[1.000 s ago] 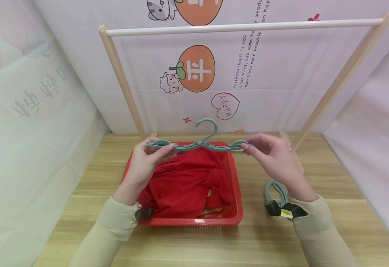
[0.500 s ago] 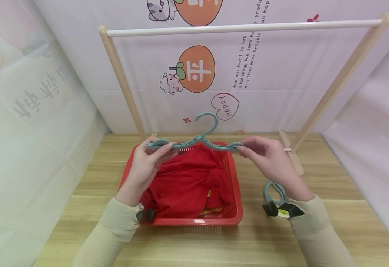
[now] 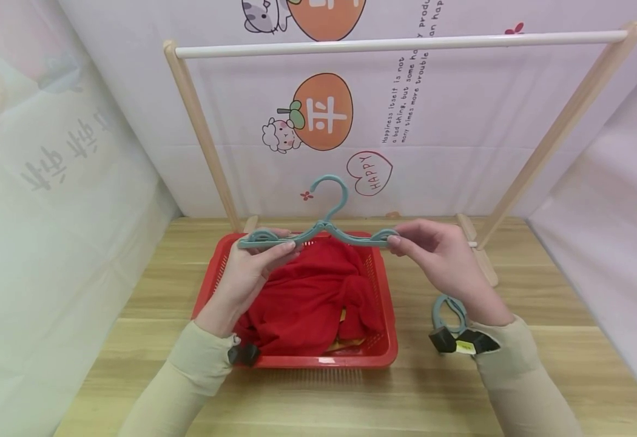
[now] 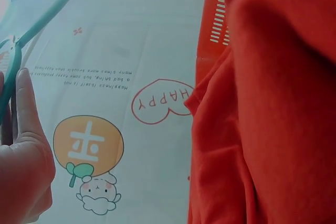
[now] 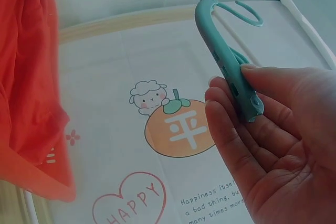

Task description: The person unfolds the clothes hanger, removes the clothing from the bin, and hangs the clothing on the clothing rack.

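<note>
A blue-green folding clothes hanger [image 3: 324, 224] is held level above the back of a red basket [image 3: 318, 362], its hook pointing up. My left hand [image 3: 247, 273] pinches the hanger's left arm between thumb and fingers. At the other end, my right hand [image 3: 438, 252] pinches the right arm; the right wrist view shows the hanger [image 5: 223, 51] with its tip between thumb [image 5: 278, 80] and fingers. Red cloth [image 3: 307, 297] fills the basket below, with a bit of yellow showing near its front right.
Behind the basket stands a rack with a white rod [image 3: 395, 45] and wooden posts [image 3: 564, 133]. A second blue-green hanger [image 3: 437, 312], folded, lies on the wooden table [image 3: 417, 394] near my right wrist, partly hidden by the wrist camera. Printed white sheets [image 3: 231, 121] enclose the back and sides.
The hanger's two arms have swung down from the middle into a shallow slope, and its hook has risen and shifted slightly left. Both hands keep hold; the right moved slightly left.
</note>
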### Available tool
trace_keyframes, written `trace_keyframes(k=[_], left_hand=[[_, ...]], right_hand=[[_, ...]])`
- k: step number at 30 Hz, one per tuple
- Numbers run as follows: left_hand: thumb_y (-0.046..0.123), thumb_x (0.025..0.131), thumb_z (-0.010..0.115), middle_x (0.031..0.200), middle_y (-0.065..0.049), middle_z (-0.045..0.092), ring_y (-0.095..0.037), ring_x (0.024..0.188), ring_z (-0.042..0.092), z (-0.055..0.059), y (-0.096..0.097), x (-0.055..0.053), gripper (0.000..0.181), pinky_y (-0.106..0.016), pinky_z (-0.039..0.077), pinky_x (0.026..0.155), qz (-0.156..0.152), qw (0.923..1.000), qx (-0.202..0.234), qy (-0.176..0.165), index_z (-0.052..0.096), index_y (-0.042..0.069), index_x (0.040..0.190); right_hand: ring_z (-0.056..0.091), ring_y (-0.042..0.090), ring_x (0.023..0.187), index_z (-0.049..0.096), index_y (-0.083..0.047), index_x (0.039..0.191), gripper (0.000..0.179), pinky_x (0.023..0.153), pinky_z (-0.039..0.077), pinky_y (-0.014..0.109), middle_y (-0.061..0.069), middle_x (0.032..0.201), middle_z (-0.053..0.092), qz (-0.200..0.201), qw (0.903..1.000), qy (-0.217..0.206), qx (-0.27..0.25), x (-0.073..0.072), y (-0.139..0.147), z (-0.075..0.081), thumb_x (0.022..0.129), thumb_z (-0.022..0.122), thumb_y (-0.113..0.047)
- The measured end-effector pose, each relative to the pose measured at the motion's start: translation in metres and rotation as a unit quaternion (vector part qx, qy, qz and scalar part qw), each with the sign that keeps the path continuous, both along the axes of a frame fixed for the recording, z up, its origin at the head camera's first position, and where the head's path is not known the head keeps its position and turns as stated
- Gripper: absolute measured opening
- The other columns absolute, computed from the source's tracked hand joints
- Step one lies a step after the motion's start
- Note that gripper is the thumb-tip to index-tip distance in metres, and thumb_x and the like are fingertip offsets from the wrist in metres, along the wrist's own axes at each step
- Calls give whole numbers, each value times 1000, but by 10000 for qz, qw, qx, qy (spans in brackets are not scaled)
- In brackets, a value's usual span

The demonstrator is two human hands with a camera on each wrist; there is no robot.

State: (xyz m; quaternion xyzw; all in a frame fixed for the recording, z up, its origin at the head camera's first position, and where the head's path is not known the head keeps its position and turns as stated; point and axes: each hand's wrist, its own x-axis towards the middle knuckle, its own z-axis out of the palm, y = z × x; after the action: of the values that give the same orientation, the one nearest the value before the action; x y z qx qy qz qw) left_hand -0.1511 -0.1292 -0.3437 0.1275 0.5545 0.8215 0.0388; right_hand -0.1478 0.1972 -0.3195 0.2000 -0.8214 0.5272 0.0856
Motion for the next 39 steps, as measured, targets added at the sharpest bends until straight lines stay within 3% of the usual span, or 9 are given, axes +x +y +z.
trace_keyframes(k=[5, 14, 20, 24, 31, 39], left_hand=[[1, 96, 70, 108, -18, 73, -31, 98, 73, -1, 2, 0, 19, -46, 55, 92, -74, 9997, -202, 117, 72, -3, 114], [-3, 96, 68, 106, -14, 75, -28, 96, 74, -2, 5, 1, 16, -46, 55, 92, -80, 9992, 173, 346, 74, 1, 111], [-3, 96, 68, 106, -14, 75, -29, 98, 73, -4, 5, 2, 16, -46, 54, 93, -163, 9992, 154, 340, 75, 4, 107], [-4, 96, 66, 105, -14, 75, -29, 98, 73, -5, 6, 2, 17, -47, 54, 94, -189, 9992, 160, 319, 75, 4, 108], [-2, 96, 68, 104, -12, 75, -28, 98, 73, -6, 7, 3, 16, -47, 54, 94, -188, 9992, 130, 336, 77, 8, 106], [-2, 97, 67, 108, -14, 74, -28, 98, 73, -7, 6, 3, 16, -49, 53, 95, -165, 9994, 56, 291, 76, 6, 107]], right_hand=[[73, 20, 86, 74, -5, 110, 17, 77, 60, 27, 5, 96, 76, -14, 9999, -97, 111, 1, -1, 2, 96, 74, -15], [73, 18, 87, 74, -5, 107, 17, 78, 59, 27, 6, 96, 75, -33, 9995, -131, 274, 3, -4, 2, 96, 75, -17], [71, 10, 89, 77, -13, 108, 17, 78, 58, 27, -7, 96, 74, -49, 9960, 273, 855, 1, -6, 4, 94, 77, -23], [69, 9, 85, 78, -16, 107, 15, 74, 58, 28, -8, 92, 74, 166, 9937, 442, 1019, -2, -9, 8, 93, 78, -21], [68, 12, 81, 78, -16, 103, 11, 75, 58, 26, -4, 89, 72, 407, 9938, 415, 948, -5, -10, 12, 92, 79, -17], [70, 14, 85, 79, -13, 104, 11, 75, 55, 26, -7, 91, 74, 44, 9978, 429, 513, -5, -12, 7, 94, 77, -18]])
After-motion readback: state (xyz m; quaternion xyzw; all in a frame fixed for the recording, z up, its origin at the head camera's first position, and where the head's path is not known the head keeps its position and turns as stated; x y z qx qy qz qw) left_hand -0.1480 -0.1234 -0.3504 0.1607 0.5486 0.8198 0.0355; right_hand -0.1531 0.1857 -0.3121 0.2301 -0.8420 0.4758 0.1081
